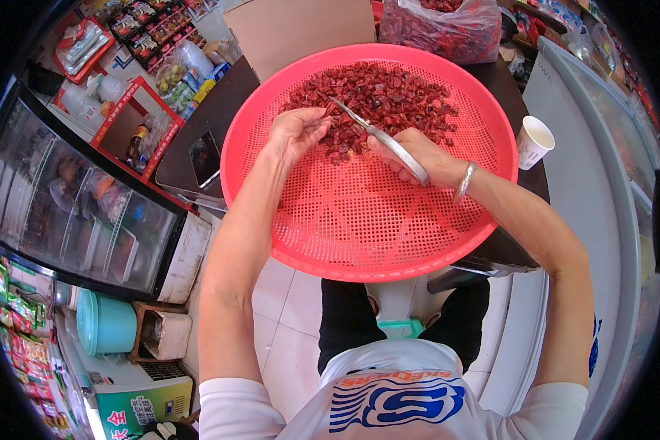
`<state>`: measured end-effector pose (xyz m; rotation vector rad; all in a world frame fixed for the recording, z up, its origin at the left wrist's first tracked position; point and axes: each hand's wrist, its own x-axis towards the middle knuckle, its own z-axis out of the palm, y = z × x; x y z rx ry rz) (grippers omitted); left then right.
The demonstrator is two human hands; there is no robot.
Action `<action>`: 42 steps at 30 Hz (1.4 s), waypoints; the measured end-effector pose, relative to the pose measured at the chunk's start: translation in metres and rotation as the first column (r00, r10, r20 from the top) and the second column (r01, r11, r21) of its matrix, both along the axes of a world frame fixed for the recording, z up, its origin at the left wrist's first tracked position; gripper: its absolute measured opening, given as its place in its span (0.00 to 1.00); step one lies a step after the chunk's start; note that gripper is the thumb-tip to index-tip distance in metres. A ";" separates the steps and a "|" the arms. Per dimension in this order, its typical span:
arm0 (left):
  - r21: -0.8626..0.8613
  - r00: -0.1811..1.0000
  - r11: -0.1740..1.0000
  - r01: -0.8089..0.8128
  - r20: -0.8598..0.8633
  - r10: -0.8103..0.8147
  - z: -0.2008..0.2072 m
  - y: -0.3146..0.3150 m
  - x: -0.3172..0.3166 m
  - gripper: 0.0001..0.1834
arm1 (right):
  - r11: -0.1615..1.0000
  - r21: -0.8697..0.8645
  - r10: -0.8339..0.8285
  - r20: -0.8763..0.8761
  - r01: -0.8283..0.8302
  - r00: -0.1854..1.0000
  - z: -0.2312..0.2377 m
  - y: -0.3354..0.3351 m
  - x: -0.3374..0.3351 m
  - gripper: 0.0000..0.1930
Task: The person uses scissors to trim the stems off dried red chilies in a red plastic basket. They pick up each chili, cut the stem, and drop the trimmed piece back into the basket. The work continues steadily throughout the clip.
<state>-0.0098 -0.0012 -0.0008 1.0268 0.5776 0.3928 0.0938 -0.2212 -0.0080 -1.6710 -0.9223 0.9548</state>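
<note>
Carrying the work is a dark desk (235,92), largely covered by a wide, round, red basket (378,220) with a perforated base. Behind the basket's far rim are a brown cardboard box (293,29) and, to its right, a clear plastic bag (440,33) of red contents. Inside the basket, a heap of wrinkled, dark red dried pieces (389,84) covers the far half. The right hand (418,158) grips metal scissors (400,150) by the handles, blades pointing up-left. The left hand (298,132) is closed in a pinch beside the blades. A white paper cup (535,143) stands just right of the basket; a phone (205,158) lies left. Smallest is one red piece (331,109) between the left fingertips, above the heap.
</note>
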 end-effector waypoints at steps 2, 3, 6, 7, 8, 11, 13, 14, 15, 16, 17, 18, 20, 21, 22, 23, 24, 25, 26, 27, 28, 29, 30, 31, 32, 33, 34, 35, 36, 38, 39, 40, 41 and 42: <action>-0.004 1.000 1.000 -0.006 -0.017 0.006 -0.001 0.000 0.000 0.05 | 1.000 -0.018 0.003 0.014 -0.003 1.000 -0.002 0.001 0.002 0.29; -0.005 1.000 1.000 -0.009 -0.026 0.009 -0.001 0.000 0.000 0.05 | 0.999 -0.036 0.012 0.024 -0.011 1.000 -0.004 0.001 0.004 0.30; -0.007 0.998 1.000 -0.019 -0.058 0.019 -0.002 0.000 0.002 0.05 | 0.998 -0.062 0.020 0.036 -0.018 0.999 -0.007 0.002 0.007 0.30; -0.011 0.998 1.000 -0.020 -0.062 0.019 -0.002 0.000 0.002 0.06 | 0.998 -0.067 0.019 0.038 -0.017 0.999 -0.009 0.002 0.008 0.31; -0.015 0.997 1.000 -0.023 -0.067 0.022 -0.003 0.001 0.002 0.06 | 0.998 -0.065 0.021 0.046 -0.018 0.999 -0.007 0.002 0.006 0.31; -0.015 0.996 1.000 -0.022 -0.081 0.021 -0.004 0.004 0.002 0.07 | 0.998 -0.059 0.024 0.053 -0.021 0.998 -0.004 0.001 0.003 0.31; -0.015 0.996 1.000 -0.024 -0.088 0.022 -0.004 0.004 0.002 0.07 | 0.998 -0.052 0.027 0.035 -0.025 0.999 -0.002 -0.001 0.002 0.31; -0.019 0.996 0.999 -0.028 -0.091 0.026 -0.004 0.004 0.002 0.06 | 0.998 -0.057 0.024 0.033 -0.022 0.999 0.001 -0.002 0.001 0.32; -0.023 0.995 0.999 -0.033 -0.094 0.030 -0.003 0.004 0.002 0.06 | 0.998 -0.063 0.021 0.031 -0.019 0.999 0.003 -0.004 -0.001 0.32; -0.034 0.996 0.999 -0.005 -0.086 0.002 -0.004 0.004 0.002 0.06 | 0.998 -0.068 0.018 0.029 -0.016 0.999 0.006 -0.006 -0.002 0.32; -0.044 0.997 0.999 0.022 -0.078 -0.026 -0.004 0.003 0.001 0.06 | 0.998 -0.067 0.021 0.029 -0.019 0.999 0.009 -0.007 -0.003 0.32; -0.054 0.996 0.997 0.049 -0.071 -0.053 -0.005 0.003 0.001 0.06 | 0.997 -0.067 0.025 0.028 -0.023 0.999 0.012 -0.009 -0.004 0.33; -0.040 0.996 0.998 0.041 -0.072 -0.044 -0.003 0.000 0.001 0.06 | 0.997 -0.074 0.026 0.028 -0.024 0.999 0.013 -0.009 -0.003 0.33; -0.032 0.996 0.999 0.039 -0.073 -0.041 -0.001 -0.002 0.001 0.06 | 0.996 -0.082 0.023 0.028 -0.021 0.999 0.011 -0.008 -0.001 0.33; -0.026 0.996 0.999 0.035 -0.080 -0.037 -0.002 -0.002 0.002 0.06 | 0.996 -0.090 0.020 0.028 -0.018 0.999 0.009 -0.007 0.001 0.34; -0.018 0.996 0.999 0.030 -0.087 -0.031 -0.002 -0.002 0.002 0.06 | 0.995 -0.102 0.025 0.059 -0.019 0.998 0.008 -0.005 0.002 0.34; -0.011 0.995 1.000 0.024 -0.094 -0.025 -0.003 -0.001 0.001 0.06 | 0.993 -0.113 0.030 0.089 -0.020 0.996 0.007 -0.004 0.002 0.34; -0.020 0.996 0.999 0.029 -0.089 -0.031 -0.003 -0.001 0.001 0.06 | 0.992 -0.125 0.035 0.119 -0.020 0.992 0.005 -0.003 0.003 0.35; -0.029 0.996 0.999 0.035 -0.084 -0.037 -0.004 0.000 0.002 0.05 | 0.992 -0.120 0.042 0.126 -0.026 0.991 0.005 -0.002 0.004 0.35; -0.038 0.996 0.998 0.041 -0.078 -0.044 -0.004 0.000 0.002 0.05 | 0.993 -0.115 0.048 0.133 -0.032 0.990 0.004 -0.002 0.004 0.35; -0.042 0.996 0.998 0.037 -0.083 -0.040 -0.005 0.000 0.002 0.05 | 0.993 -0.111 0.054 0.140 -0.038 0.989 0.003 -0.003 0.005 0.35; -0.047 0.995 0.998 0.032 -0.088 -0.036 -0.005 0.001 0.002 0.05 | 0.992 -0.119 0.049 0.154 -0.031 0.987 0.002 -0.002 0.005 0.35; -0.051 0.995 0.998 0.027 -0.093 -0.032 -0.006 0.001 0.003 0.05 | 0.992 -0.127 0.045 0.168 -0.024 0.985 0.001 -0.002 0.004 0.35; -0.045 0.994 0.999 0.024 -0.105 -0.028 -0.007 0.002 0.003 0.06 | 0.991 -0.135 0.040 0.183 -0.016 0.982 0.000 -0.002 0.004 0.35; -0.039 0.993 0.999 0.018 -0.117 -0.022 -0.008 0.004 0.002 0.06 | 0.990 -0.143 0.044 0.188 -0.017 0.981 0.001 -0.001 0.003 0.35; -0.033 0.991 0.999 0.012 -0.129 -0.016 -0.009 0.005 0.002 0.07 | 0.988 -0.151 0.047 0.193 -0.017 0.980 0.002 -0.002 0.001 0.35; -0.037 0.992 0.999 0.013 -0.127 -0.017 -0.010 0.007 0.002 0.07 | 0.987 -0.160 0.050 0.198 -0.018 0.979 0.003 -0.002 0.001 0.35; -0.041 0.992 0.999 0.016 -0.123 -0.021 -0.010 0.007 0.003 0.07 | 0.990 -0.138 0.046 0.160 -0.024 0.986 0.001 -0.002 0.002 0.34; -0.045 0.993 0.999 0.020 -0.118 -0.026 -0.010 0.007 0.004 0.07 | 0.993 -0.116 0.043 0.121 -0.029 0.992 -0.001 -0.003 0.004 0.34; -0.053 0.993 0.999 0.005 -0.116 -0.011 -0.011 0.009 0.005 0.07 | 0.996 -0.079 0.047 0.044 -0.043 0.998 0.001 -0.004 0.003 0.32; -0.057 0.993 0.998 -0.005 -0.116 -0.002 -0.012 0.009 0.005 0.07 | 0.996 -0.065 0.054 0.005 -0.054 0.999 0.005 -0.005 0.001 0.32; -0.055 0.995 0.998 -0.032 -0.096 0.027 -0.013 0.010 0.004 0.08 | 0.997 -0.050 0.062 -0.034 -0.063 0.998 0.009 -0.006 -0.001 0.31; -0.052 0.996 0.997 -0.059 -0.075 0.055 -0.012 0.009 0.004 0.08 | 0.998 -0.051 0.047 -0.031 -0.048 0.998 0.013 -0.008 -0.004 0.31; -0.051 0.995 0.995 -0.086 -0.054 0.083 -0.012 0.008 0.004 0.08 | 0.998 -0.052 0.032 -0.029 -0.034 0.999 0.016 -0.009 -0.006 0.31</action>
